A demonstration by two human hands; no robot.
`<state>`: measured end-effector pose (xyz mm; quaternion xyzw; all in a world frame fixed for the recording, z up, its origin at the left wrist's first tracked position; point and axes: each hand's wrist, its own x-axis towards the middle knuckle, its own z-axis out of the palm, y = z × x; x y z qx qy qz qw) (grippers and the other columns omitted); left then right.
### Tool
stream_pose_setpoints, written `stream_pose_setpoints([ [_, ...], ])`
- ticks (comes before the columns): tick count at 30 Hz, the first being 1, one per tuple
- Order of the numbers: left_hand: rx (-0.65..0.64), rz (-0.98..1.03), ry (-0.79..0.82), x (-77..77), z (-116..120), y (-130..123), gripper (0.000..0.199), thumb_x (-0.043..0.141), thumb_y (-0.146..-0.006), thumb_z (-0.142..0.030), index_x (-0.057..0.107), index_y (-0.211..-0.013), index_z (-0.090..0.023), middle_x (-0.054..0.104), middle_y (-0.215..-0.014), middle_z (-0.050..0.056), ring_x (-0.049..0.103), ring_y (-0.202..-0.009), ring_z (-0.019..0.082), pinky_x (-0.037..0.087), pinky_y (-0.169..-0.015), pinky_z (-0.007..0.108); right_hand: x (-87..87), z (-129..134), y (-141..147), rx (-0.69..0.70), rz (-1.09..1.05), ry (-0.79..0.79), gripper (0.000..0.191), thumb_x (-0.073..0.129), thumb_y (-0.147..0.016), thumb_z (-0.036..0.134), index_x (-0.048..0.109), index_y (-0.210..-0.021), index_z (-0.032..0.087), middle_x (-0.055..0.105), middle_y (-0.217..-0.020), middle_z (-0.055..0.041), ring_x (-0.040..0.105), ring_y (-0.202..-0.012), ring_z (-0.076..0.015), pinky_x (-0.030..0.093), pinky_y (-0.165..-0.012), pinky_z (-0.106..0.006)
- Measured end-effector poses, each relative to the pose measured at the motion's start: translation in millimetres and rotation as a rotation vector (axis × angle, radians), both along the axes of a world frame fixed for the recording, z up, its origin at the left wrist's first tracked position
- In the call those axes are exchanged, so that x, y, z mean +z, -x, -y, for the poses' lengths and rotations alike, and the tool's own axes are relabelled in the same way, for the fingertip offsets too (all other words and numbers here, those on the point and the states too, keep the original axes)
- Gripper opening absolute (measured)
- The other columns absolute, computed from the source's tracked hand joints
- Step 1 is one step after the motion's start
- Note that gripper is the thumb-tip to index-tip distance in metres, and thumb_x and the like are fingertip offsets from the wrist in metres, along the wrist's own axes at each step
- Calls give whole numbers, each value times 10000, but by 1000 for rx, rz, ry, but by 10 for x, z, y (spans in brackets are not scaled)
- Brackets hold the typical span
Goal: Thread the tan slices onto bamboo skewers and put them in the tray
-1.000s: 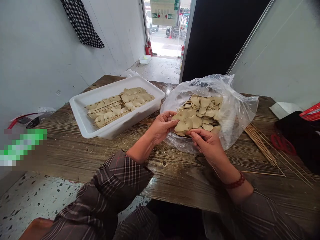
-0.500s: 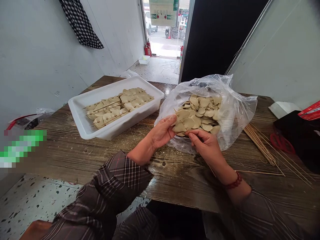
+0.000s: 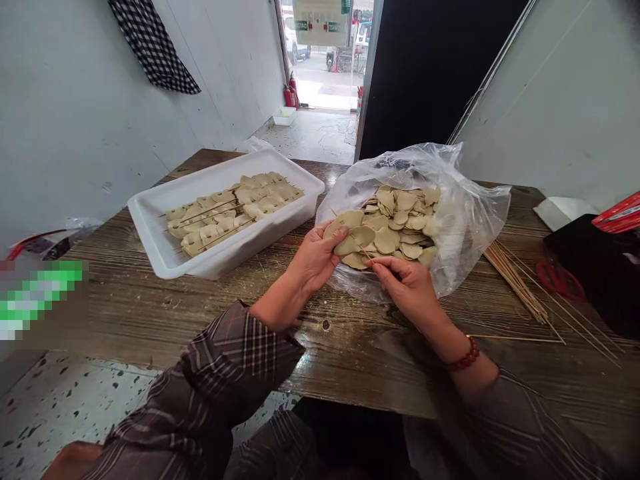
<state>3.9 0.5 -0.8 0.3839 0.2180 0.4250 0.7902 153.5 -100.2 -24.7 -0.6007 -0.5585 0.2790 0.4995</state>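
Fingers closed on pale discs [image 3: 356, 237], the left hand [image 3: 316, 257] steadies them beside the open plastic bag [image 3: 480, 227], as the right hand [image 3: 407, 283] pinches the thin skewer [image 3: 366, 254] running into them.

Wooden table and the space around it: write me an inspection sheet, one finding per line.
Surface: wooden table, worn, pale specks.
Job's things: pale discs in a clear plastic bag; skewered discs in a white tray; loose skewers at right.
Clutter: red-handled item by a black container.
Left hand: fingers hold discs on a skewer.
Right hand: fingers pinch that skewer's near end.
Cables: nothing seen.
Surroundings: checked cloth against wall; fire extinguishers near doorway.
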Motion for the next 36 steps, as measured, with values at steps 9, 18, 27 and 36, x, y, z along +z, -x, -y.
stream_pose_setpoints([
  [9, -58, -37, 2, -91, 132, -123, 317, 808, -702, -241, 703, -974, -117, 745, -925, 75, 706, -830, 161, 566, -694, 213, -18, -31, -10, -25, 6, -15, 272, 585, -856, 399, 730, -815, 173, 625, -628, -12, 509, -573, -138, 390, -537, -260],
  [18, 25, -244, -203, -106, -17, -3, 342, 736, -779, -393, 669, -997, -138, 730, -939, 77, 684, -805, 139, 537, -767, 265, 14, -64, -213, -168, -72, -76, 292, 621, -852, 422, 738, -850, 154, 534, -549, 30, 443, -514, -103, 335, -508, -242],
  [27, 200, -1025, -1130, -292, -226, 44, 194, 644, -773, -153, 725, -948, -182, 704, -980, 60, 623, -894, 190, 495, -840, 338, 21, -85, -286, -242, -200, -130, 288, 644, -843, 425, 738, -867, 155, 509, -548, 35, 421, -503, -92, 311, -466, -225],
  [36, 159, -1062, -1300, -381, -284, -69, 199, 563, -820, -144, 741, -877, -210, 726, -979, 47, 614, -950, 218, 480, -902, 378, 12, -82, -237, -224, -173, -91, 320, 643, -830, 456, 739, -856, 153, 519, -528, 36, 434, -478, -95, 324, -448, -224],
])
